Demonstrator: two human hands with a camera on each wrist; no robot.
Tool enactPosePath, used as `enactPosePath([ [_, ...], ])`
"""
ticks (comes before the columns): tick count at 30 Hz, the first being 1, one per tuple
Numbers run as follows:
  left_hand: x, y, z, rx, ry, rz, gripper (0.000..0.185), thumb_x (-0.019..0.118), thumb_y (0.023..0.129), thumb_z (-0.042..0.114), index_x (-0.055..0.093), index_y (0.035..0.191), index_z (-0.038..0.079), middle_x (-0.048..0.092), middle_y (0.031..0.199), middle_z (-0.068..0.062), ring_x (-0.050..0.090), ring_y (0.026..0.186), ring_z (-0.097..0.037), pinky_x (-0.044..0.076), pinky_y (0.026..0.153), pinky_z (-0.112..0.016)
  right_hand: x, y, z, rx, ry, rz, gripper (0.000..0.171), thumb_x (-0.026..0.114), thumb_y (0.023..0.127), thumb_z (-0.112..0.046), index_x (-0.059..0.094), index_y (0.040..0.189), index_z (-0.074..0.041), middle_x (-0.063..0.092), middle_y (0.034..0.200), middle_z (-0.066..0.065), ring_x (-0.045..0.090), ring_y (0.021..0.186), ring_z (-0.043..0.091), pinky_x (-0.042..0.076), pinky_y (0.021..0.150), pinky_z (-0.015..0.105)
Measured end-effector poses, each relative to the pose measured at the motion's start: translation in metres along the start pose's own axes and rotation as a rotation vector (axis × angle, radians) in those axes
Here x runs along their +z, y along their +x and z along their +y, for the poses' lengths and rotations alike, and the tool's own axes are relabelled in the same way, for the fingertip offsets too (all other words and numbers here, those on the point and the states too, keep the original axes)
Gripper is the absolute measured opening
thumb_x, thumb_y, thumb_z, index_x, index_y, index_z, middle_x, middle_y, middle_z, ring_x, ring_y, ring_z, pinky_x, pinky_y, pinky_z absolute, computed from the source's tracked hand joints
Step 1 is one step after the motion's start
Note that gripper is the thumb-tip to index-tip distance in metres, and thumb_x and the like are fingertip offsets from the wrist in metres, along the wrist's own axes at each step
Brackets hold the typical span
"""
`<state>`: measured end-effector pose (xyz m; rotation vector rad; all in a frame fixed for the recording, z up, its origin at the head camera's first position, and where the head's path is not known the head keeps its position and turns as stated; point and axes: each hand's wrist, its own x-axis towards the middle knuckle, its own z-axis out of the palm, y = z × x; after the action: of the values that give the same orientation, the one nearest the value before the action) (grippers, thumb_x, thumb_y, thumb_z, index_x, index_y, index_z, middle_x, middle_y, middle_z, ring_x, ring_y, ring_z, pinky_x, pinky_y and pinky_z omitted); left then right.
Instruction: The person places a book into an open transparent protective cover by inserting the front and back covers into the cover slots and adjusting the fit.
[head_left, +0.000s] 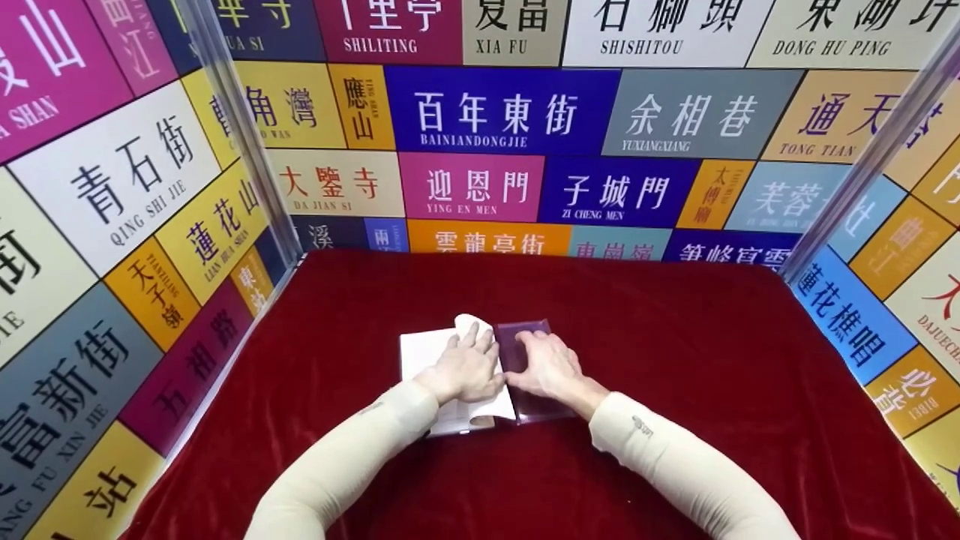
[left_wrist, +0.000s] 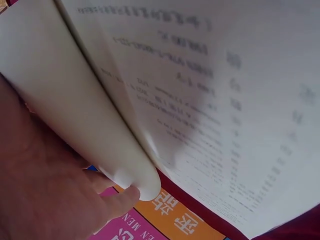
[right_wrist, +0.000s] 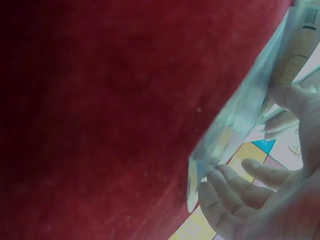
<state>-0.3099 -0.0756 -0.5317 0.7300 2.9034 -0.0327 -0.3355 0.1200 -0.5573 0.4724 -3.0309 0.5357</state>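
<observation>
My left hand (head_left: 466, 369) lying flat on the white printed booklet (head_left: 420, 352), fingers curling one page, my right hand (head_left: 550, 366) pressing open-fingered on the clear plastic sleeve (head_left: 525, 334), mid red table (head_left: 712, 360).

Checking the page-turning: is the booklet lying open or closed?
Open: the booklet shows white pages, one curling up under the left hand; the left wrist view shows printed text.
</observation>
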Motion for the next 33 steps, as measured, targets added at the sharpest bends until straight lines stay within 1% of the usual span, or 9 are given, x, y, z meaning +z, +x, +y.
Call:
enactPosePath([
  [4, 0.000, 0.001, 0.002, -0.013, 0.019, -0.012, 0.076, 0.042, 0.111, 0.050, 0.042, 0.172, 0.004, 0.032, 0.185, -0.018, 0.022, 0.176, -0.045, 0.034, 0.138, -0.066, 0.000, 0.002, -0.003, -0.005, -0.032, 0.015, 0.078, 0.090, 0.080, -0.045, 0.065, 0.146, -0.012, 0.073, 0.126, 0.015, 0.071, 0.119, 0.040, 0.065, 0.096, 0.062],
  [7, 0.000, 0.001, 0.002, -0.021, 0.012, -0.009, 0.076, 0.042, 0.111, 0.050, 0.042, 0.172, 0.004, 0.032, 0.185, -0.018, 0.022, 0.176, -0.044, 0.033, 0.138, -0.066, -0.002, 0.003, -0.004, -0.019, -0.040, 0.031, 0.071, 0.089, 0.080, -0.041, 0.066, 0.141, -0.010, 0.072, 0.122, 0.015, 0.074, 0.111, 0.040, 0.066, 0.092, 0.060],
  [9, 0.001, 0.001, 0.002, -0.019, 0.003, -0.007, 0.075, 0.042, 0.112, 0.049, 0.042, 0.172, 0.004, 0.032, 0.185, -0.018, 0.021, 0.176, -0.044, 0.033, 0.138, -0.067, -0.004, 0.002, -0.004, -0.026, -0.040, 0.043, 0.057, 0.087, 0.081, -0.040, 0.071, 0.127, -0.010, 0.070, 0.116, 0.013, 0.075, 0.104, 0.039, 0.066, 0.089, 0.058],
  [12, 0.001, 0.002, 0.003, -0.022, -0.003, -0.007, 0.075, 0.042, 0.112, 0.049, 0.042, 0.172, 0.003, 0.031, 0.186, -0.018, 0.020, 0.176, -0.044, 0.031, 0.139, -0.067, -0.006, 0.002, -0.003, -0.021, -0.033, 0.045, 0.033, 0.084, 0.082, -0.039, 0.077, 0.100, -0.012, 0.069, 0.107, 0.009, 0.075, 0.095, 0.036, 0.066, 0.085, 0.055],
  [14, 0.001, 0.003, 0.005, -0.029, -0.003, -0.013, 0.074, 0.040, 0.113, 0.049, 0.041, 0.172, 0.004, 0.029, 0.186, -0.018, 0.018, 0.177, -0.043, 0.029, 0.140, -0.067, -0.007, 0.002, -0.003, -0.016, -0.034, 0.040, 0.025, 0.081, 0.083, -0.039, 0.078, 0.086, -0.015, 0.069, 0.102, 0.007, 0.075, 0.092, 0.035, 0.066, 0.084, 0.054],
  [16, 0.002, 0.004, 0.006, -0.038, -0.005, -0.018, 0.074, 0.039, 0.114, 0.048, 0.039, 0.173, 0.004, 0.028, 0.187, -0.017, 0.017, 0.177, -0.043, 0.026, 0.141, -0.067, -0.007, 0.002, -0.003, -0.011, -0.032, 0.032, 0.022, 0.080, 0.083, -0.038, 0.079, 0.079, -0.016, 0.071, 0.098, 0.006, 0.075, 0.091, 0.034, 0.066, 0.084, 0.054],
  [23, 0.007, 0.005, 0.011, -0.043, 0.011, -0.007, 0.072, 0.039, 0.114, 0.047, 0.040, 0.173, 0.005, 0.030, 0.186, -0.017, 0.018, 0.177, -0.042, 0.025, 0.141, -0.068, -0.006, 0.000, -0.002, 0.008, -0.022, 0.024, 0.019, 0.081, 0.083, -0.035, 0.077, 0.079, -0.018, 0.073, 0.091, 0.004, 0.075, 0.090, 0.032, 0.066, 0.084, 0.054],
  [28, 0.010, 0.007, 0.014, -0.056, 0.005, -0.014, 0.071, 0.037, 0.115, 0.046, 0.038, 0.174, 0.006, 0.028, 0.187, -0.016, 0.016, 0.178, -0.041, 0.022, 0.141, -0.069, -0.006, -0.001, -0.001, -0.001, -0.040, 0.014, 0.018, 0.082, 0.083, -0.035, 0.077, 0.077, -0.019, 0.073, 0.092, 0.004, 0.075, 0.092, 0.033, 0.066, 0.084, 0.055],
  [33, 0.012, 0.010, 0.017, -0.066, 0.031, -0.020, 0.071, 0.037, 0.114, 0.044, 0.038, 0.174, 0.006, 0.028, 0.187, -0.016, 0.015, 0.178, -0.042, 0.021, 0.141, -0.070, -0.007, -0.003, -0.003, -0.012, -0.074, -0.025, 0.021, 0.085, 0.083, -0.039, 0.076, 0.076, -0.021, 0.071, 0.095, 0.004, 0.073, 0.093, 0.032, 0.066, 0.083, 0.055],
])
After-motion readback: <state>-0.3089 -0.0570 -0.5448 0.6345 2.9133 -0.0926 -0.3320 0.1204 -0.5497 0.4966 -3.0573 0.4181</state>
